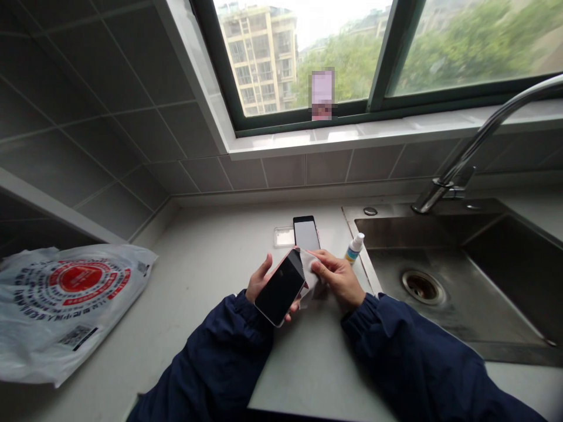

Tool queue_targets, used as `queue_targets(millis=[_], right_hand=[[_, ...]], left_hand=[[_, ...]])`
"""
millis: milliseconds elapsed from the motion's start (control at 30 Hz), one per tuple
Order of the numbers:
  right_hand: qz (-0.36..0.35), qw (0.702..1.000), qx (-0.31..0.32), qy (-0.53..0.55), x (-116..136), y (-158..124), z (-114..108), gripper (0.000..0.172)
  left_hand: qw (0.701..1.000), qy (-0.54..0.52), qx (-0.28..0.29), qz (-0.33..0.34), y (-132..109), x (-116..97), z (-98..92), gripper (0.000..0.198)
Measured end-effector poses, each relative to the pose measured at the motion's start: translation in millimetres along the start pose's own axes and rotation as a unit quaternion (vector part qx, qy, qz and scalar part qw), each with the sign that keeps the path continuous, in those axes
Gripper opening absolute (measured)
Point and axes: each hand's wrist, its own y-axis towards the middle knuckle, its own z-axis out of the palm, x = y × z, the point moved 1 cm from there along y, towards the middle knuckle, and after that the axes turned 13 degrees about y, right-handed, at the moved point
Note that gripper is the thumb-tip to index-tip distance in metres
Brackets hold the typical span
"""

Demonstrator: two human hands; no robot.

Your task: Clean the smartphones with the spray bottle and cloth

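The left hand (263,282) is cradling one black-screened smartphone (280,287) above the counter (197,281), while the right hand (338,278) is pinching one white cloth (310,271) against the phone's top edge. Farther off, one second phone (306,233), one clear plastic piece (284,237) and one small spray bottle (354,248) are sitting beside one steel sink (396,231).

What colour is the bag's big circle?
Red: the circle on the plastic bag, shown in the head view.
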Motion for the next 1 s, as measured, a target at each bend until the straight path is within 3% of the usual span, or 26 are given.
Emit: queue_targets(millis=[267, 567, 867, 1000], right_hand=[[0.009, 0.995, -0.090, 0.047, -4, -2, 0, 0.025], [0.052, 0.996, -0.002, 0.073, -1, -2, 10, 0.049], [0.023, 0.994, -0.082, 0.066, -4, -1, 0, 0.027], [0.016, 0.994, -0.094, 0.055, -2, -1, 1, 0.029]], left_hand=[[1.000, 0.004, -0.016, 0.005, 2, 4, -0.4, 0.074], [1.000, 0.009, -0.009, 0.011, 1, 3, 1.7, 0.070], [1.000, 0.012, -0.007, 0.000, 2, 7, -1.5, 0.076], [1.000, 0.017, -0.004, 0.003, 2, 7, -2.3, 0.073]])
